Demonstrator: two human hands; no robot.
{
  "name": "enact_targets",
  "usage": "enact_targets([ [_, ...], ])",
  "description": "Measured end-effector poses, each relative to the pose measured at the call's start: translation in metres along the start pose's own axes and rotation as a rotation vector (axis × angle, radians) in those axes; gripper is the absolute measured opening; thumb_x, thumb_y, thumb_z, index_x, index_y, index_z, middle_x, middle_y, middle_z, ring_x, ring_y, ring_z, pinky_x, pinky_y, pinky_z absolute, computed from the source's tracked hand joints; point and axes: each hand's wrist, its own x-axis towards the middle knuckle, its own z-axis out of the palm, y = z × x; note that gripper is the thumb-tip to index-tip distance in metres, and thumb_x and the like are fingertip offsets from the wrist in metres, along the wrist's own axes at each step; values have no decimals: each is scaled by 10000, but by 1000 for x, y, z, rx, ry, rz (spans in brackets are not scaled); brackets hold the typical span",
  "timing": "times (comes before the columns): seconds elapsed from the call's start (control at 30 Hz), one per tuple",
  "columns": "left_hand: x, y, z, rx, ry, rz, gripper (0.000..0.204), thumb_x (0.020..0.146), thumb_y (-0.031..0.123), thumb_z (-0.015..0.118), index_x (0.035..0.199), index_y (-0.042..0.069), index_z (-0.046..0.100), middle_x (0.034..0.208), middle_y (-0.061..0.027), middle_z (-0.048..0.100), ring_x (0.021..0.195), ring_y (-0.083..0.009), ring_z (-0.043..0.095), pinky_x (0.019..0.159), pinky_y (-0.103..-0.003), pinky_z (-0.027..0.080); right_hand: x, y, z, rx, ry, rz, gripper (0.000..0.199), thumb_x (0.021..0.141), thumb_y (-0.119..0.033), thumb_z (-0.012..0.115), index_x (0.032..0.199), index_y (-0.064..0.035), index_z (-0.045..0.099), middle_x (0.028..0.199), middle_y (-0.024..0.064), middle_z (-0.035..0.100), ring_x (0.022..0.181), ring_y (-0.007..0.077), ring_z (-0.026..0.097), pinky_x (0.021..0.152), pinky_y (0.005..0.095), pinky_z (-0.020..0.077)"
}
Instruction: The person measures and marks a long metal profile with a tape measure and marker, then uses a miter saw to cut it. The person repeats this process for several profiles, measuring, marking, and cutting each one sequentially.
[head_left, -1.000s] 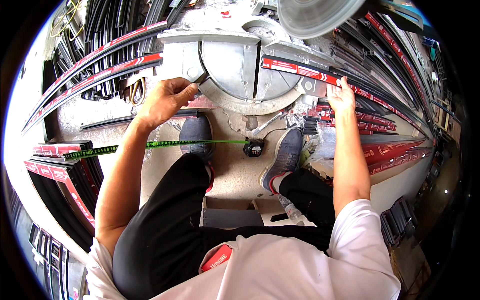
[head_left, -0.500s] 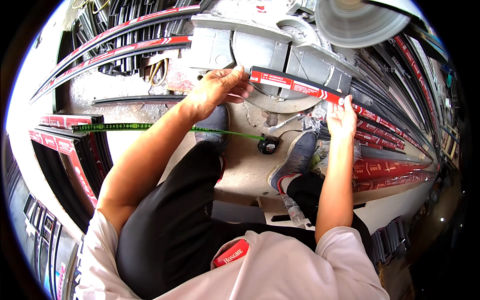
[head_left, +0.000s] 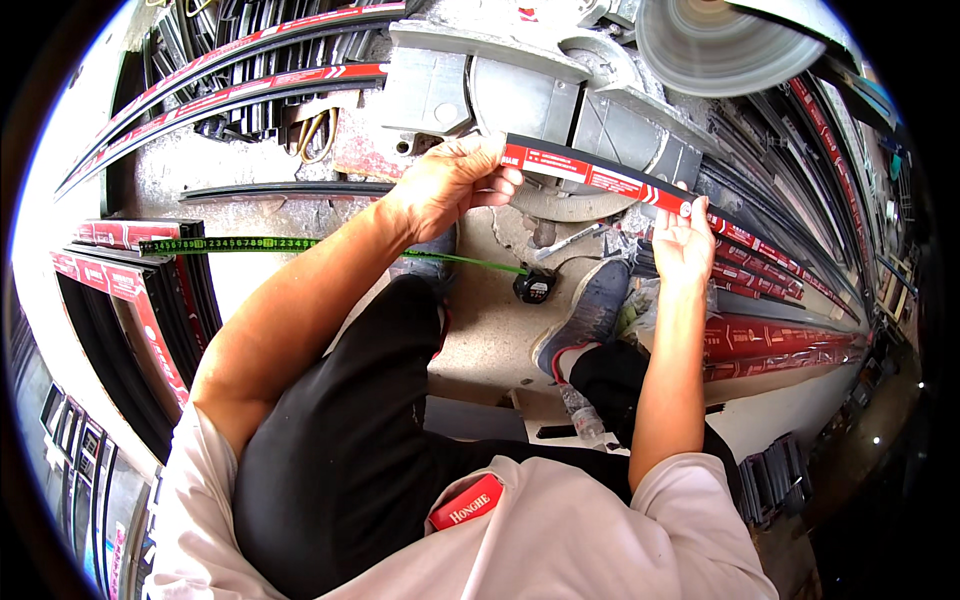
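Observation:
A long black profile bar with a red and white printed film lies across in front of me, running off to the right. Its left end is pinched between the thumb and fingers of my left hand. Farther along, my right hand grips the same bar from below, palm up, thumb at the near edge. Just beyond the bar sits the grey metal base of a cut-off saw. The round saw blade is raised at the upper right and looks blurred, as if spinning.
On the floor between my shoes lies a black tape measure; its green tape stretches left to stacked film-wrapped frames. More long profiles lie at the upper left, and wrapped bundles at the right. A plastic bottle rests near my right foot.
My left hand has moved slightly right and closed on the bar's left end, where a gap showed before. My right hand stays on the bar.

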Motion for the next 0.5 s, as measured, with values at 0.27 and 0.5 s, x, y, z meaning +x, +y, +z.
enact_targets([
  [0.27,-6,2,5,-12,-4,15,280,1041,378,693,1060,100,716,978,-59,766,837,-139,721,821,-299,615,-5,2,3,-3,-4,-2,338,1041,-234,685,1263,4,593,1336,178,648,1314,306,603,1193,479,490],
  [0.5,-9,2,12,229,40,33,198,1039,315,713,1051,117,723,988,-34,761,857,-101,705,850,-292,602,-5,5,-3,-15,15,-12,330,1046,-244,679,1267,-16,592,1331,175,648,1299,290,613,1188,472,493],
])
